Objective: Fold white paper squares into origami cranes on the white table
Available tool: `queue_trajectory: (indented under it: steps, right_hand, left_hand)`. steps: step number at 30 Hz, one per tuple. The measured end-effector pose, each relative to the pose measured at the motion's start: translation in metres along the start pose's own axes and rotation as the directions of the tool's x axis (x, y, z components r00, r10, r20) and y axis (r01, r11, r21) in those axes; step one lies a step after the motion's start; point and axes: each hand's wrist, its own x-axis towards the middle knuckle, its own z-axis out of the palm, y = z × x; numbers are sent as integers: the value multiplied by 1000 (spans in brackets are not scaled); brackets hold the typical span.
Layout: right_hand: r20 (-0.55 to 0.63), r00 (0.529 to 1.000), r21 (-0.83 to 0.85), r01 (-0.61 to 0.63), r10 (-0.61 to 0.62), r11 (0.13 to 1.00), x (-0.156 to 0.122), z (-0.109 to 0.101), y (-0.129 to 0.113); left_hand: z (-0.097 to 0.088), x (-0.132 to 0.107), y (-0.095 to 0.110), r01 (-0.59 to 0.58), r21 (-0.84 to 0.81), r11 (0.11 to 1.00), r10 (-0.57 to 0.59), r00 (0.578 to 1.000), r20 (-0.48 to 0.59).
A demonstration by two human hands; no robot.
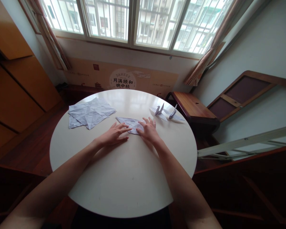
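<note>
A creased sheet of paper (132, 123), folded to a roughly triangular shape, lies flat on the white round table (124, 178). My left hand (114, 134) rests at its left side, fingers stretched out and fingertips touching the paper's near left part. Over the right end of the sheet is my right hand (148, 129), its fingers spread and pressing down on it. Both hands cover parts of the paper, so its right corner is hidden. Neither hand grips anything.
Several creased, unfolded paper sheets (91, 112) lie overlapping at the table's left. Two folded paper cranes, one (159, 110) beside another (173, 113), stand at the back right. Beyond the table are a wooden stool (193, 105) and a window with bars (154, 24).
</note>
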Motion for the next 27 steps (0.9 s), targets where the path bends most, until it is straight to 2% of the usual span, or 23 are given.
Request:
queue_trajectory:
  steps: [5,8,12,23,27]
  right_hand:
    - [-58,966,195,258,-251,946,4,4,2]
    - [-72,947,268,322,-314,908,5,8,0]
    - [-50,945,264,325,-323,908,5,10,-2]
    - [-4,953,240,295,-303,925,1,6,-8]
    - [27,953,236,289,-303,928,0,5,-11]
  left_hand:
    - [-2,-3,-8,17,42,999,-11,991,-133]
    - [-2,-2,-8,11,32,999,-6,984,-177]
    - [-2,0,-5,-26,-20,999,21,975,-220]
    - [0,3,-5,-150,-95,984,126,967,-220]
    - [-3,2,-1,-163,-149,975,129,968,-216]
